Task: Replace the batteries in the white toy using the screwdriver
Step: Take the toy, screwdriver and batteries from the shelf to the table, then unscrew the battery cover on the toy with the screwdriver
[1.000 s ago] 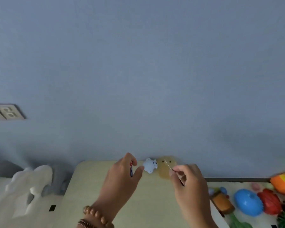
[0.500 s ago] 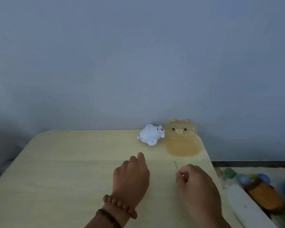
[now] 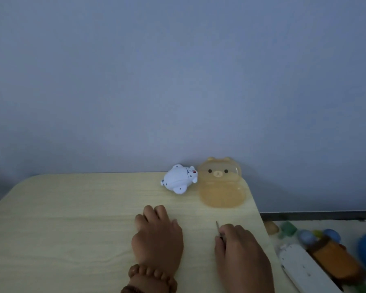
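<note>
Left hand: knuckles up on the table, fingers curled under (whether they hold anything, I cannot tell).
Right hand: pinches the screwdriver, shaft pointing to 12 o'clock.
White toy: far table edge, 12 o'clock of both hands, well apart.
Amber bear case: just beside the toy's 3 o'clock.
</note>
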Demonstrator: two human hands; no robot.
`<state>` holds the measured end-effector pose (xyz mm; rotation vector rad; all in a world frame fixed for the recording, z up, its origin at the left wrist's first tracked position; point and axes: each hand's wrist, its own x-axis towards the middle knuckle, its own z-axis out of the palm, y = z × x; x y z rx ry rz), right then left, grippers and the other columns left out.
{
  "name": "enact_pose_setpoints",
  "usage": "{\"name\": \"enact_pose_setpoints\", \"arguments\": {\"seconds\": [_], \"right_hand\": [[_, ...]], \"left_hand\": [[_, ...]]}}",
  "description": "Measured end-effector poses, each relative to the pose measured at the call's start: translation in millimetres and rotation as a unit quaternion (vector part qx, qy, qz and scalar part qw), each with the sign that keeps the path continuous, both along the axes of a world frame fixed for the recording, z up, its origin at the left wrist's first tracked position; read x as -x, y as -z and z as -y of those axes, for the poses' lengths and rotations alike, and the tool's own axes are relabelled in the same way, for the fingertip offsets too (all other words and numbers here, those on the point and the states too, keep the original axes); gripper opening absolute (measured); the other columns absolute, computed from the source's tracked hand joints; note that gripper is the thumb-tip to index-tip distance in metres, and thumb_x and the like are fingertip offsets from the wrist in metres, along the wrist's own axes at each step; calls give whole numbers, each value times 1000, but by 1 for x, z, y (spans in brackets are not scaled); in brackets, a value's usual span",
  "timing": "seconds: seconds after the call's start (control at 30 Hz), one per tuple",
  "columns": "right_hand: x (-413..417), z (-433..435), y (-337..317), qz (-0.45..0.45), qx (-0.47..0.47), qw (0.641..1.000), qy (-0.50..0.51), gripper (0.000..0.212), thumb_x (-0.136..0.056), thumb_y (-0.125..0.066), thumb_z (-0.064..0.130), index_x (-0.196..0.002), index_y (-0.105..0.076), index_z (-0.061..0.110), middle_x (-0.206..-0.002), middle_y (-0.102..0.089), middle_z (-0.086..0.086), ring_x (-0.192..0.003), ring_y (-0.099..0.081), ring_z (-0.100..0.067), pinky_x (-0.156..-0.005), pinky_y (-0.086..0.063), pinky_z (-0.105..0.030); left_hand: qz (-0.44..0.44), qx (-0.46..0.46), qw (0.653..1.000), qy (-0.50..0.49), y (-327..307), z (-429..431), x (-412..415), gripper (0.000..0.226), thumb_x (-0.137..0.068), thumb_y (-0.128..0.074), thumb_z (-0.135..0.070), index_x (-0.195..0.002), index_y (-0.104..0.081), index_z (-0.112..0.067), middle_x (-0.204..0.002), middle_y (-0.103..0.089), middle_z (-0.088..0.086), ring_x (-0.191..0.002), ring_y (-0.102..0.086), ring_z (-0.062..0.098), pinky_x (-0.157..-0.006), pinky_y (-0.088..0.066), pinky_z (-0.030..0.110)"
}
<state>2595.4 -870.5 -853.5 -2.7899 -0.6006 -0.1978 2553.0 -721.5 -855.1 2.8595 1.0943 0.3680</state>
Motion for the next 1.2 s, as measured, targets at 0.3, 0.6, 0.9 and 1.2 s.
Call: {"name": "enact_pose_setpoints", "arguments": {"seconds": [0.3, 0.6, 0.9, 1.2], "right_hand": [[-2, -1, 15, 75, -16, 997, -4, 28, -59, -87, 18, -70, -62, 14, -60, -54, -5, -53, -55, -28, -43, -44, -35], [-2, -2, 14, 108, -14, 994, 1, 20, -68, -79, 22, -70, -61, 14, -63, -55, -5, -54, -57, -28, -42, -44, -35], [-4, 0, 16, 110, -27, 993, -11, 27, -65, -86, 24, -70, -60, 17, -62, -54, -1, -53, -54, -24, -42, -34, -29], [-14, 6, 15, 91, -72, 993, -30, 37, -57, -91, 39, -79, -66, 23, -64, -57, 3, -55, -60, -21, -37, -43, -32]], "left_hand": [[-53, 8, 998, -27, 0, 3, 2, 42, -80, -59, -50, -96, -58, -11, -91, -52, 8, -75, -53, 24, -45, -26, 27], [6, -25, 999, 27, 15, -3, 10, 37, -68, -75, -37, -78, -56, -7, -76, -51, 15, -66, -51, 33, -52, -41, 38], [63, -37, 996, 44, 16, -7, 19, 43, -76, -44, -54, -80, -50, -12, -78, -47, 10, -65, -50, 28, -53, -41, 38], [166, -19, 976, 141, -42, -86, -13, 68, -77, -49, -69, -110, -54, -10, -98, -52, 5, -88, -50, 22, -68, -51, 35]]}}
